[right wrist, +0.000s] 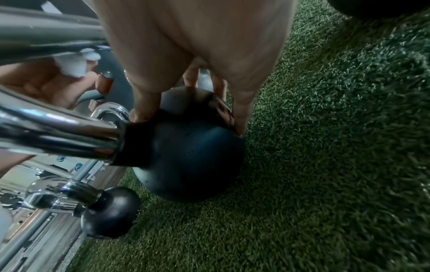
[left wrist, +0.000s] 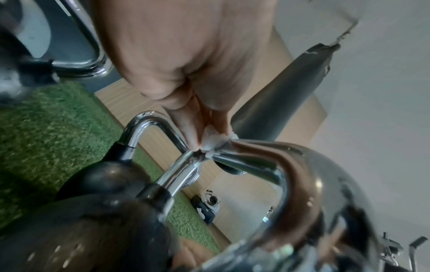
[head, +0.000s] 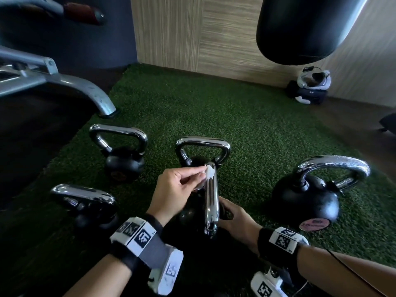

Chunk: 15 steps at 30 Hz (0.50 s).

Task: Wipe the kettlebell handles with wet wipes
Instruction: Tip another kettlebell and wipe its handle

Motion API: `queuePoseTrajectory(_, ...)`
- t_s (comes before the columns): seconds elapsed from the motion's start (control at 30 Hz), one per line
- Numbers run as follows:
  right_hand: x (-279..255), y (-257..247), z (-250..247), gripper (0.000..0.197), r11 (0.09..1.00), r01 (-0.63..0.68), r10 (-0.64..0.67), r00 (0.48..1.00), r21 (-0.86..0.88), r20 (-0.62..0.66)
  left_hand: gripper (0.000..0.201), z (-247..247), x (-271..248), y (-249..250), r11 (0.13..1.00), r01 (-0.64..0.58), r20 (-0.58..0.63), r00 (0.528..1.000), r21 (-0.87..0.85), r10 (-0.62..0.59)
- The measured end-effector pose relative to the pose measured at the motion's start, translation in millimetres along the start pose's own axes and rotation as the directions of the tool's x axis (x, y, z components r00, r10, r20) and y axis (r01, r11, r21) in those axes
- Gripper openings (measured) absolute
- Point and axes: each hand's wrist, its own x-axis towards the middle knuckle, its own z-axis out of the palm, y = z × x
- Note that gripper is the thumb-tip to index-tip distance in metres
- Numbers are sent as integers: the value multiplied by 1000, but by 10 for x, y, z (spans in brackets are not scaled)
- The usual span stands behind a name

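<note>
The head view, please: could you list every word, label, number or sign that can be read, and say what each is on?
None can be read.
Pink round label on the base of the tipped right kettlebell: dark print, too blurred.
Orange mark on the far left kettlebell: too dim.
Wristband tags: black-and-white coded squares, no words.
Black-and-white device by the wall: small logo, too small.

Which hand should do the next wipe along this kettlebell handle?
Left. The left hand already pinches the wet wipe against the handle, while the right hand steadies the kettlebell body.
</note>
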Motion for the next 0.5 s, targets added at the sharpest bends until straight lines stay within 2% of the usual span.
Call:
queuePoseTrajectory(0.17,-1,0,1,107,999,-1,1,1000,32,-7,29,-15,43,82,978,168,41,986,-122,-164)
queuePoseTrajectory(0.23,-11,12,12,110,999,-7,8,1000,38,-13,29,-89,-73,125,965,233,141,966,-123,-215)
queuePoseTrajectory(0.33,-15,23,28,113,1000,-15,15,1000,8,2,27,-204,-233,143,925,344,289,912,-160,-290)
queuePoseTrajectory(0.43,-8,-5,6,108,1000,-21,21,1000,-19,-1,28,-240,-294,140,961,256,278,935,-104,-219)
queuePoseTrajectory(0.5,-10,-9,-7,106,999,-20,20,1000,-44,2,21,-244,-345,134,974,213,296,938,-80,-181)
